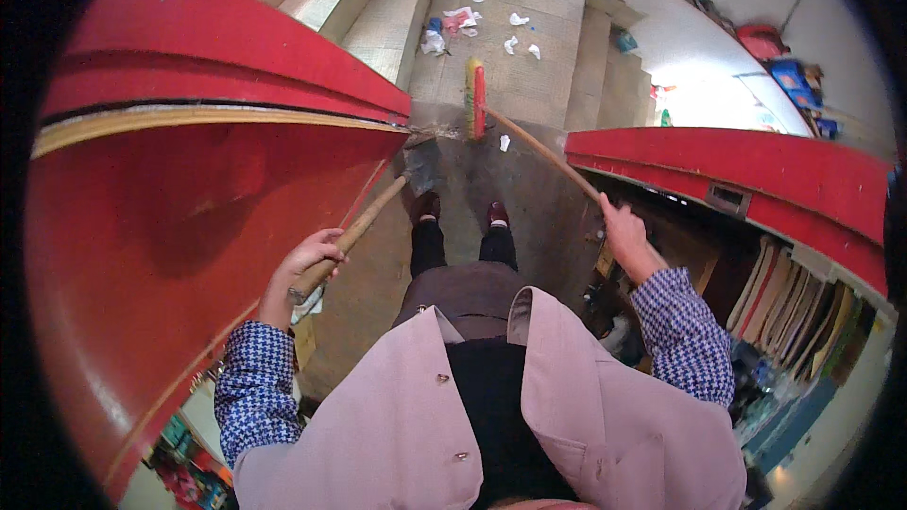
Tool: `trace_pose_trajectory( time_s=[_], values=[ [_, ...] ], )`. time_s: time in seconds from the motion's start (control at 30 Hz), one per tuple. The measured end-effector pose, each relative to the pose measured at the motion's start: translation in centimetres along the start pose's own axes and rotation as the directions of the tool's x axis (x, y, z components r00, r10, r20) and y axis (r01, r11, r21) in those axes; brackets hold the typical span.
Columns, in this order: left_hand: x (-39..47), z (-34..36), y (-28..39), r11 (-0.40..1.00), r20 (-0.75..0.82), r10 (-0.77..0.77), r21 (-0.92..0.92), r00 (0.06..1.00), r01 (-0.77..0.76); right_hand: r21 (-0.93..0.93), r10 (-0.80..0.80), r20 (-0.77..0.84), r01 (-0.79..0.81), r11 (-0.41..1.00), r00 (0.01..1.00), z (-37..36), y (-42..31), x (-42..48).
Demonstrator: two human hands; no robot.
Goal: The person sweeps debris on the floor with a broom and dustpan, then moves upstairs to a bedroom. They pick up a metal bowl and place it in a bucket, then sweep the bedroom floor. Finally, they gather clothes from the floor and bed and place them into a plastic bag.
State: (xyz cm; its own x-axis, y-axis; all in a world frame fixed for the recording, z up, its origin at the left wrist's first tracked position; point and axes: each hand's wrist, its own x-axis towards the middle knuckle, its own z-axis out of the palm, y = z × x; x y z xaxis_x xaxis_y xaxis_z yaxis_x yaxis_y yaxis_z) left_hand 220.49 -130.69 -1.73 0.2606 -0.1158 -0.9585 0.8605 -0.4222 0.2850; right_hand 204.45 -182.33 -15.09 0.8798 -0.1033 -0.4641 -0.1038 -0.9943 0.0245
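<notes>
My left hand (317,255) grips the thick wooden handle of a long-handled dustpan (425,164), whose dark pan rests on the floor just ahead of my left shoe. In my right hand (625,230) is the thin wooden handle of a broom (479,99) with a red head and yellow-green bristles. The broom head stands across the doorway threshold, to the right of and beyond the pan. A crumpled piece of white paper (504,143) lies on the floor right of the bristles. Some debris (443,131) lies along the threshold between pan and broom.
Red door panels (177,227) flank me on the left, with another red panel (730,163) on the right. Beyond the threshold lie crumpled tissues (511,44) and coloured wrappers (453,23). Steps (382,10) rise at the far left. Upright boards (786,297) stand at my right.
</notes>
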Motion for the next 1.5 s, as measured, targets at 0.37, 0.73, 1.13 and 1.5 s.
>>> trace_pose_trajectory(
  time_s=[0.37,0.73,1.13,1.5],
  values=[
    [-5.6,11.2,-5.9,0.995,0.079,0.063,0.07,0.995,-0.068,0.847,0.222,0.488,-0.519,0.113,0.844,2.0,-6.2,-41.1],
    [-3.5,7.3,-6.5,0.994,0.234,-0.054,0.104,0.971,0.03,0.545,0.05,0.482,-0.255,-0.799,0.875,13.9,-14.4,-27.9],
    [-3.7,5.1,-6.3,0.995,0.129,0.0,0.095,0.992,-0.012,-0.006,-0.431,0.283,-0.448,-0.894,0.857,-7.9,-8.9,3.2],
    [-4.7,5.8,-5.4,0.989,0.191,-0.038,0.148,0.981,0.009,0.391,-0.074,0.615,-0.386,-0.836,0.785,-3.9,-10.9,-23.4]
  ],
)
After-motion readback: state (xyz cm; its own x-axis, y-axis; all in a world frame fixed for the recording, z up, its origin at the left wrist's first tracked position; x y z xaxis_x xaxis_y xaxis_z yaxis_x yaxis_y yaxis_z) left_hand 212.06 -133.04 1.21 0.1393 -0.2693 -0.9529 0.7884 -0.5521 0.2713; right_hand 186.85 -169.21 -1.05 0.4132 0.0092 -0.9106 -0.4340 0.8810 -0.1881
